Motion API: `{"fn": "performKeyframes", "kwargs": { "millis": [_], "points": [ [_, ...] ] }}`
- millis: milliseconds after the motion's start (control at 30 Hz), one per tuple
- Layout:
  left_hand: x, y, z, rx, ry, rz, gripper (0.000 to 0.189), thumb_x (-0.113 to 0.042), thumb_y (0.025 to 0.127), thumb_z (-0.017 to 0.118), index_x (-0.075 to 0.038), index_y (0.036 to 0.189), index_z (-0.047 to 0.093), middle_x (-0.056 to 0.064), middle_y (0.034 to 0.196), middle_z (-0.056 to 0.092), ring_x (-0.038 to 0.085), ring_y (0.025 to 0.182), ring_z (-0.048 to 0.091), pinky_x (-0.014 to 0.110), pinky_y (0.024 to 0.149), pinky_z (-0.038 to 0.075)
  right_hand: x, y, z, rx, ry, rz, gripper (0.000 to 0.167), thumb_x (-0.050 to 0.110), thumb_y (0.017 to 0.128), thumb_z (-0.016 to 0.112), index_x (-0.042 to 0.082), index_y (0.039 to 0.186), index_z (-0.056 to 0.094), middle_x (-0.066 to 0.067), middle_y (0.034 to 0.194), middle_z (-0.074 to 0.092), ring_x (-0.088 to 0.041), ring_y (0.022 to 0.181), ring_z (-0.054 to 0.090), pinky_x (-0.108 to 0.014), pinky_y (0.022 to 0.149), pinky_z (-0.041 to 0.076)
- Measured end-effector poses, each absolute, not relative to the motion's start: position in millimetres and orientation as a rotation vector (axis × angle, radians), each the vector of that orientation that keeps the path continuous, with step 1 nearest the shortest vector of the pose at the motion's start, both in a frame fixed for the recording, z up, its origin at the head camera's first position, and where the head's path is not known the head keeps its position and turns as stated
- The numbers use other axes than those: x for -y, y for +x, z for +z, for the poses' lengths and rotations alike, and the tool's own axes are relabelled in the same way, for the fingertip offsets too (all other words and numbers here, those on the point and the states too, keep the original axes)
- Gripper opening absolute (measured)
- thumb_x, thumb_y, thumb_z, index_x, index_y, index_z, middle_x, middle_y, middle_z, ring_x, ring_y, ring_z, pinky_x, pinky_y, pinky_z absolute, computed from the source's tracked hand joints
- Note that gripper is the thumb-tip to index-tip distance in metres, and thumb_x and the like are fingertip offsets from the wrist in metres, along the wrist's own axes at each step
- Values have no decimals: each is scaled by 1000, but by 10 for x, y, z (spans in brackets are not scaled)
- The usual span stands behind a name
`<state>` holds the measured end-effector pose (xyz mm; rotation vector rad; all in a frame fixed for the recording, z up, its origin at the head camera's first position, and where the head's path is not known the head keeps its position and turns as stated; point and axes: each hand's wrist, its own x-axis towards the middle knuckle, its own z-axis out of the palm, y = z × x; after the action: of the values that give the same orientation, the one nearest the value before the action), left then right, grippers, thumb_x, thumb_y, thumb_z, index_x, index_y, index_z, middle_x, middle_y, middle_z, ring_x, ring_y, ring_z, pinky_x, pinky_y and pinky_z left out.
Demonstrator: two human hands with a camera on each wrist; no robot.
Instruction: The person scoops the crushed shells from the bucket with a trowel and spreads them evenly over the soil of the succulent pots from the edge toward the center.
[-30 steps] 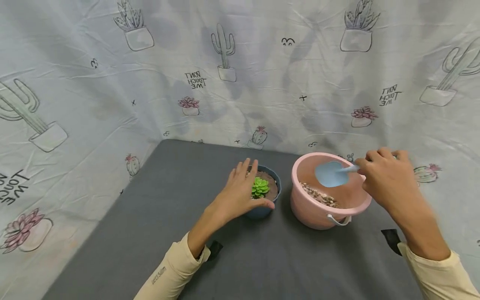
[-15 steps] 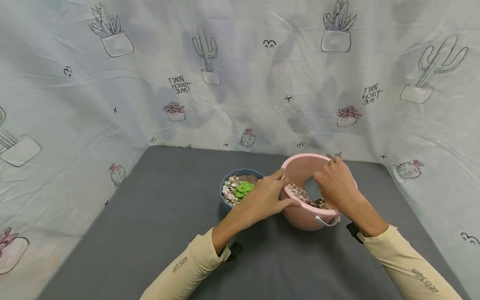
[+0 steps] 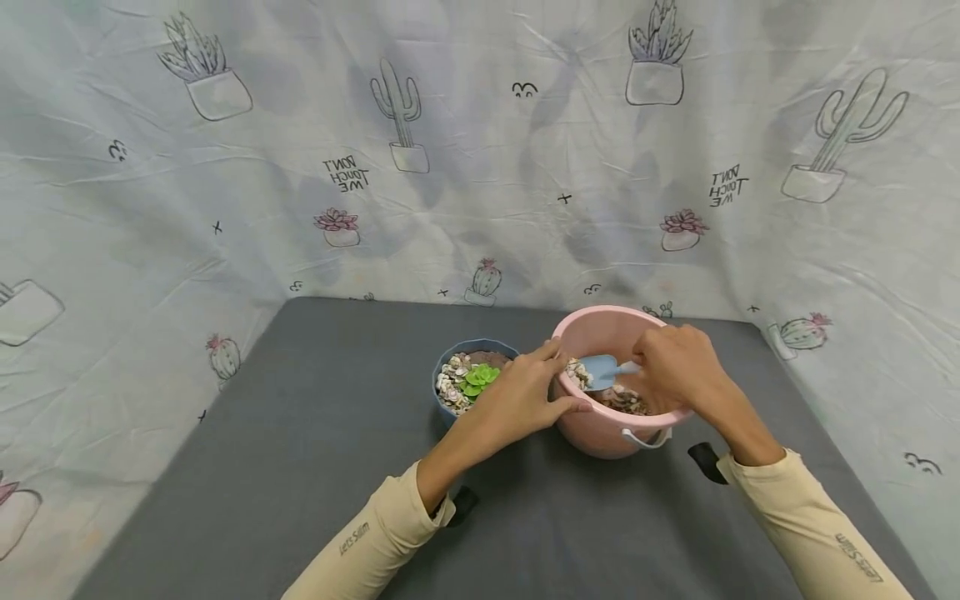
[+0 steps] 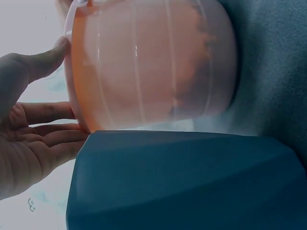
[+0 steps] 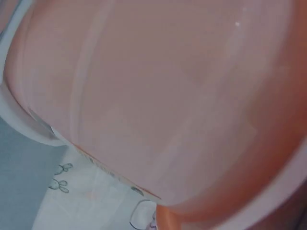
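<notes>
A pink bucket (image 3: 592,435) stands on the grey cloth, with small pebbles (image 3: 624,401) inside. My right hand (image 3: 678,364) reaches over its right rim and grips the handle of a light blue trowel (image 3: 600,369). The trowel's blade is down in the bucket, at the pebbles on the left side. My left hand (image 3: 517,393) rests against the bucket's left rim. In the left wrist view the left thumb and fairly straight fingers (image 4: 53,112) touch that rim. Left of the bucket stands a blue pot (image 3: 438,390) with a green succulent (image 3: 480,379), pale pebbles on one side and brown soil behind.
The bucket's white handle (image 3: 643,442) hangs down at its front. Behind the grey-covered table (image 3: 360,350) hangs a pale curtain (image 3: 495,217) printed with cacti. In the left wrist view the blue pot (image 4: 182,179) overlaps the bucket's edge.
My left hand has moved right, from over the pot to the bucket's rim. My right hand has lowered the trowel into the bucket and swung its blade left. The head view has shifted.
</notes>
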<state>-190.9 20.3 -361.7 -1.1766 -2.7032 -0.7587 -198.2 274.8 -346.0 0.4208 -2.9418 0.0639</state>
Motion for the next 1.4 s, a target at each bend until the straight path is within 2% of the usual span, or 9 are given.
{"fn": "performKeyframes", "kwargs": {
  "millis": [267,333,567,800,1000,1067,1133,1300,1400],
  "points": [
    [-162,-1897,-3606,2718,-1145,-766,65,-41,97,75,-1,147,59,22,160,49,32,142,58,41,108,57,-2781,-1825,-3314,2838,380,77,55,8,86,69,25,57,26,8,61,19,-13,59,21,-31,52,20],
    [-144,-1896,-3607,2717,-1142,-775,66,-41,97,75,-1,147,59,23,160,49,33,143,56,41,108,57,-2808,-1795,-3273,2814,368,84,47,1,83,63,23,55,32,8,60,22,-15,58,24,-31,52,21],
    [-91,-1905,-3617,2710,-1139,-811,66,-41,96,76,-1,147,59,22,160,49,34,143,56,41,107,57,-2884,-1730,-3148,2804,337,111,23,9,88,69,21,68,72,5,54,43,-18,51,40,-35,48,31],
    [-38,-1913,-3626,2713,-1138,-804,66,-43,97,75,-1,146,60,21,160,50,33,138,61,42,108,57,-2925,-1718,-3128,2789,349,151,20,9,87,71,21,71,76,6,53,49,-16,50,42,-35,48,32],
    [42,-1948,-3647,2725,-1211,-831,64,-40,98,73,-5,149,58,20,163,46,31,132,66,40,106,58,-3012,-1608,-3060,2826,295,233,12,11,91,73,10,94,85,-10,74,75,-16,55,51,-32,50,36],
    [103,-1979,-3642,2742,-1224,-873,67,-41,98,73,-7,153,54,18,164,44,30,136,64,42,111,55,-3031,-1554,-2996,2823,274,258,15,10,91,72,6,100,84,-12,72,74,-16,54,48,-31,49,33],
    [195,-2004,-3626,2770,-1213,-916,73,-43,98,73,-9,157,48,16,167,41,29,123,71,43,113,53,-3034,-1505,-2921,2812,262,274,18,9,92,71,2,102,83,-10,70,73,-16,54,42,-30,49,30],
    [508,-2080,-3565,2856,-1098,-970,86,-46,96,75,-8,163,37,14,170,35,33,141,58,50,121,45,-2955,-1424,-2751,2757,282,290,18,9,93,70,5,103,84,-4,68,72,-14,55,40,-29,51,28],
    [700,-2134,-3557,2939,-1022,-953,92,-48,94,77,-7,164,33,14,172,31,35,156,39,53,123,40,-2865,-1423,-2681,2744,300,305,18,10,93,71,10,102,85,0,67,71,-11,55,41,-28,52,29]
  ]
}}
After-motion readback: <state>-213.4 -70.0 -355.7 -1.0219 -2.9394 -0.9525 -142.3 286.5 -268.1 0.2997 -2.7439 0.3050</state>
